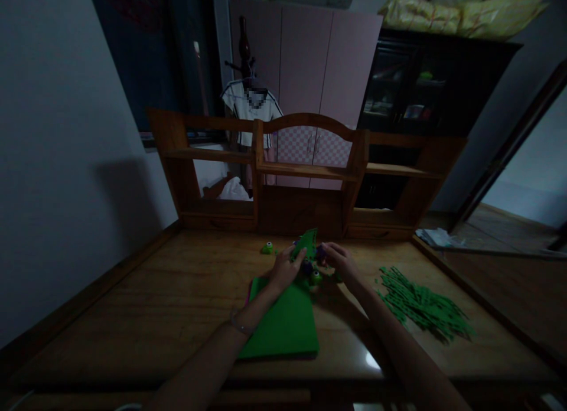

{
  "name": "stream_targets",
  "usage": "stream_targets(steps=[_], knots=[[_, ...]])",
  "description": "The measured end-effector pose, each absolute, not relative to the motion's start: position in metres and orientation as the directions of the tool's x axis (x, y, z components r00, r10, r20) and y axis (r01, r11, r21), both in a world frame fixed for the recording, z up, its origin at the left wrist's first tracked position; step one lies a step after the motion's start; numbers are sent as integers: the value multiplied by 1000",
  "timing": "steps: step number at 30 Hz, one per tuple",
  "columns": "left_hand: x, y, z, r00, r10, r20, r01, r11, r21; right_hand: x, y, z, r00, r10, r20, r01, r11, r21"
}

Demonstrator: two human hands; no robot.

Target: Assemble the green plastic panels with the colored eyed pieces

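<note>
My left hand [286, 267] is closed on a green sheet piece [306, 242], held tilted up above the desk. Near its right edge, the fingers of my right hand [339, 258] pinch a small dark purple object [321, 251] whose kind I cannot make out. Just below the hands are another small purple object [307, 267] and a green, frog-like figure with a big eye [316, 276]. A similar green figure [267, 248] sits to the left. Under my left wrist lies a stack of green sheets [287, 325].
On the right of the wooden desk [146, 299] lies a loose pile of green cut strips [423, 307]. Small green scraps are scattered by my hands. A wooden shelf unit [305, 173] runs along the desk's back edge. A wall [57, 163] rises on the left.
</note>
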State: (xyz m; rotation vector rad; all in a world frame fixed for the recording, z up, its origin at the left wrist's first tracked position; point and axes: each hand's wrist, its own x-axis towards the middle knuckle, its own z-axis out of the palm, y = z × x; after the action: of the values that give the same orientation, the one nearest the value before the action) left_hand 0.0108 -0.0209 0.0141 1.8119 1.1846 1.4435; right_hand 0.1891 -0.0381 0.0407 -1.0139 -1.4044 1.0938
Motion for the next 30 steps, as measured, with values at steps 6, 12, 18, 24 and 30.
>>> stream_targets(steps=[6, 12, 18, 24, 30], knots=[[11, -22, 17, 67, 868, 492, 308, -487, 817, 187, -38, 38, -138, 964, 228, 99, 242, -965], [12, -23, 17, 100, 862, 496, 230, -505, 832, 185, -44, 41, -171, 967, 190, 126, 213, -969], [13, -23, 16, 102, 865, 491, 193, -501, 843, 185, -46, 43, -220, 969, 115, 161, 152, -975], [13, -23, 15, 94, 863, 497, 218, -505, 835, 182, -47, 45, -241, 965, 108, 190, 156, -969], [12, -22, 14, 121, 846, 519, 223, -532, 817, 179, -49, 47, -224, 968, 117, 214, 166, -963]])
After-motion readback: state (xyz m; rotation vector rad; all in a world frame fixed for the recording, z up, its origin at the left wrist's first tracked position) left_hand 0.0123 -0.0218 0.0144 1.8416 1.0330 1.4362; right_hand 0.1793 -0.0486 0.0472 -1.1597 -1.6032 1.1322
